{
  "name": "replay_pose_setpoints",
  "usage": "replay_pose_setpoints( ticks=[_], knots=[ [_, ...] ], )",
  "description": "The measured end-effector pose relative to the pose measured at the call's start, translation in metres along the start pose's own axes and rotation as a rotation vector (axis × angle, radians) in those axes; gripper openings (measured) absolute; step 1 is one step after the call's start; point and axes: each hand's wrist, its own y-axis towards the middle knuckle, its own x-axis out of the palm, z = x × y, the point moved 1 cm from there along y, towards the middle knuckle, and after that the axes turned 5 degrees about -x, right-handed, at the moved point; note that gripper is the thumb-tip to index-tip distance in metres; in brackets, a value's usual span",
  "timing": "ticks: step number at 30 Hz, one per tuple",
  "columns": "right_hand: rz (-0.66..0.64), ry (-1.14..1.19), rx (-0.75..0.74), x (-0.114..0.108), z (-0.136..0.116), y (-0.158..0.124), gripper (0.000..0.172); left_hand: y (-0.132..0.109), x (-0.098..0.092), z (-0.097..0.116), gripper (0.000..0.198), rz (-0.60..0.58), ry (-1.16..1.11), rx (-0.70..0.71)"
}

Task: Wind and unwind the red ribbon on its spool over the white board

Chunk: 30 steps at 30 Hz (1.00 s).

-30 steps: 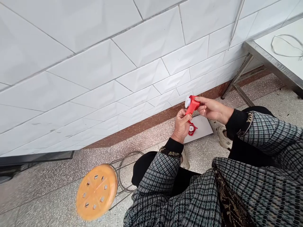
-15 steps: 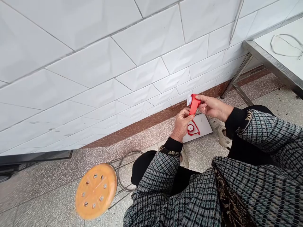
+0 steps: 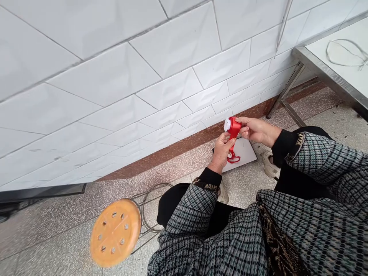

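Note:
A small spool of red ribbon [image 3: 232, 127] with a white core is held up in front of the tiled wall. My right hand [image 3: 257, 130] grips the spool from the right, fingers curled around it. My left hand [image 3: 221, 152] sits just below it, pinching the loose ribbon strand that runs down from the spool. More red ribbon [image 3: 233, 158] hangs looped beneath my left hand, over a white board [image 3: 245, 152] lying on the floor.
An orange round stool [image 3: 115, 232] with a wire frame stands at lower left. A metal table [image 3: 333, 73] with a wire loop on top is at upper right, its legs against the white tiled wall [image 3: 143, 69]. My knees and shoes fill the foreground.
The spool has turned slightly in my right hand. The loose ribbon under my left hand has shifted and now hangs in a tighter loop; both hands stay in place.

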Motion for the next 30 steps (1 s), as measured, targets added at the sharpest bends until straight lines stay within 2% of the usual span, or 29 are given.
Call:
replay_pose_setpoints(
  ticks=[4, 9, 14, 19, 23, 27, 30],
  knots=[
    [-0.01, -0.028, 0.063, -0.001, -0.002, -0.001, 0.023, 0.011, -0.012, 0.004, 0.081, -0.046, 0.041, 0.058],
    [-0.076, -0.064, 0.169, -0.009, -0.001, 0.001, 0.022, 0.018, -0.021, 0.02, 0.093, -0.175, 0.125, 0.077],
    [-0.14, -0.103, 0.237, -0.018, -0.001, 0.001, 0.019, 0.016, -0.017, 0.028, 0.089, -0.211, 0.146, 0.156],
    [-0.225, -0.104, 0.26, -0.022, -0.002, -0.001, 0.016, 0.015, -0.015, 0.024, 0.084, -0.191, 0.136, 0.2],
    [-0.22, -0.109, 0.112, -0.015, 0.01, -0.007, 0.018, 0.011, -0.01, 0.016, 0.081, -0.144, -0.033, 0.103],
    [-0.146, -0.172, -0.11, -0.008, 0.026, -0.008, 0.022, 0.008, 0.001, 0.01, 0.079, -0.108, -0.151, -0.009],
    [-0.076, -0.167, -0.196, -0.008, 0.027, -0.001, 0.022, 0.008, 0.007, 0.007, 0.073, -0.054, -0.193, -0.029]
  ],
)
